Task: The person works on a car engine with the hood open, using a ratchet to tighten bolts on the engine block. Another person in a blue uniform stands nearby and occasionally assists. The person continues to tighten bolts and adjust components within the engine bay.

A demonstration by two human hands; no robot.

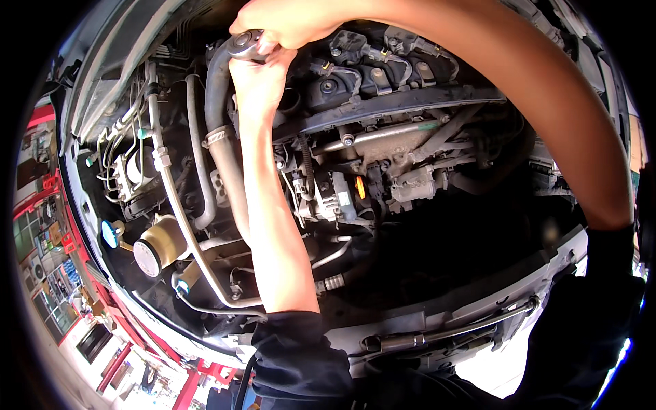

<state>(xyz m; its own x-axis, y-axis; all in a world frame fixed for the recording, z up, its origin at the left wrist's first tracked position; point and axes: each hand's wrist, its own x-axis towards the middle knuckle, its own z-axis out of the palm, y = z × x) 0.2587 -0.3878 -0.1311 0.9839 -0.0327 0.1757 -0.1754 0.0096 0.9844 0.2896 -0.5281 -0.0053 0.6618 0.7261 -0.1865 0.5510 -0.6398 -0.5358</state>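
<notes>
At the far edge of the engine bay, my two hands meet at the round dark metal head of a ratchet wrench (244, 45). My left hand (263, 76) is closed just below the head, its forearm running straight up from the lower edge. From the right, my other arm arches over the engine, and my right hand (290, 26) is closed around the tool beside the head. The fingers hide most of the handle, and whatever the tool sits on is out of sight. A thick black hose (217, 89) runs close by on the left.
The engine (369, 89) with its wiring connectors lies right of my left forearm. Left of it are a metal pipe (167, 184) and a yellowish reservoir (162, 244) with a round cap. A long chrome bar (451, 331) lies along the front edge.
</notes>
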